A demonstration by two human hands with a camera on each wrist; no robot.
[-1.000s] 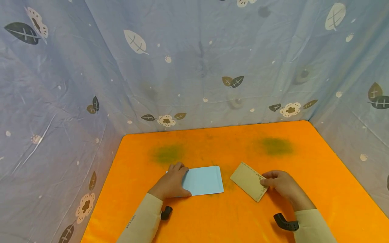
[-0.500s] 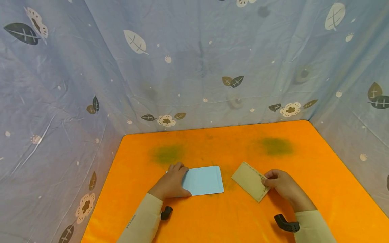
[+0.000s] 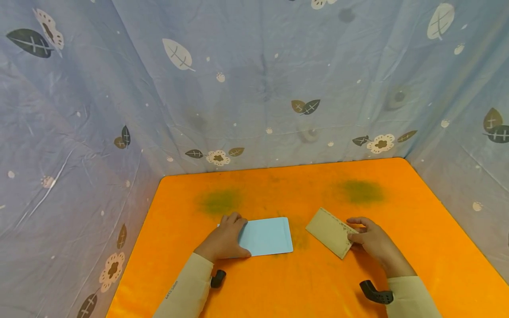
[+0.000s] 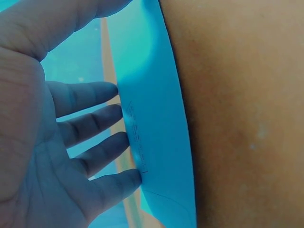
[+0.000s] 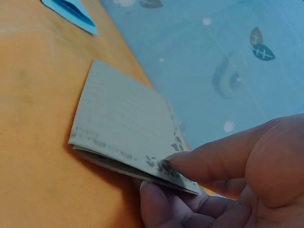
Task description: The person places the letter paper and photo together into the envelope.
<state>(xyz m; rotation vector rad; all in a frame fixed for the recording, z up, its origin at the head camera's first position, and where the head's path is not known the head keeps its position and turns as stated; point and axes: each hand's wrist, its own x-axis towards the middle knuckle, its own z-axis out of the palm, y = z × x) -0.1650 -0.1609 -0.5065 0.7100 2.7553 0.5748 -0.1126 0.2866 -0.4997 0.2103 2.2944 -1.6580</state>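
Observation:
A light blue envelope [image 3: 266, 237] lies lengthwise on the table. My left hand [image 3: 227, 236] grips it across its left part, thumb at the near edge and fingers at the far edge. In the left wrist view the fingertips meet the edge of the envelope [image 4: 161, 123], which bows slightly and carries small print. Its right end gapes a little in the right wrist view. My right hand [image 3: 373, 240] pinches a folded beige sheet of paper [image 3: 329, 233] by its right corner, thumb on top and fingers beneath. Dark floral print runs along the edges of the folded paper [image 5: 121, 111].
An orange cloth covers the table [image 3: 286, 287], with two greenish patches towards the back. Pale blue curtains [image 3: 246, 88] printed with leaves and flowers enclose it at the back and sides. A black wrist mount [image 3: 375, 293] sticks out from the right sleeve.
My right hand has shifted the folded paper slightly right and away from me, and its index finger has straightened. The left hand and the envelope have stayed in place.

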